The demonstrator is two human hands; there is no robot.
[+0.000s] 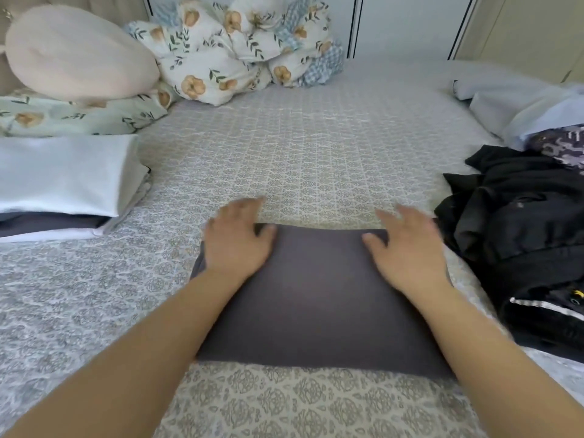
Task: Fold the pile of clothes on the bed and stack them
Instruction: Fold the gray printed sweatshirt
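Both hands lie flat, nothing grasped: grip released on each side, fingers straight and a bit spread. Left hand (pixel 238 238) presses palm-down on the far left corner of the folded dark grey garment (pixel 319 298), fingertips reaching past its far edge onto the bed (pixel 284 147). Right hand (pixel 407 245) does the same at the far right corner, thumb pointing inward across the cloth. Both are slightly motion-blurred. Forearms are bare, coming in from the near edge and angling toward each other w/ the garment between them.

Garment sits near-centre on the bed, folded to a neat rectangle, wider than deep. Top face smooth, matte, no visible creases; looks like soft knit, charcoal-purple. A small flap of the same cloth pokes out under the left wrist.

Left side, mid-distance: stack of folded clothes (pixel 63 181), pale blue-grey piece on top, dark layer beneath, white at the bottom. Right side: unfolded pile of clothes (pixel 518 235), mostly black and crumpled, w/ a patterned purple-grey piece and pale blue fabric at its far end.

Bedspread is quilted, grey-and-cream w/ a repeating medallion print. Far left: a rounded pink pillow (pixel 76 52) atop a floral one; beside it a bunched floral duvet (pixel 240 45) w/ blue gingham patches.
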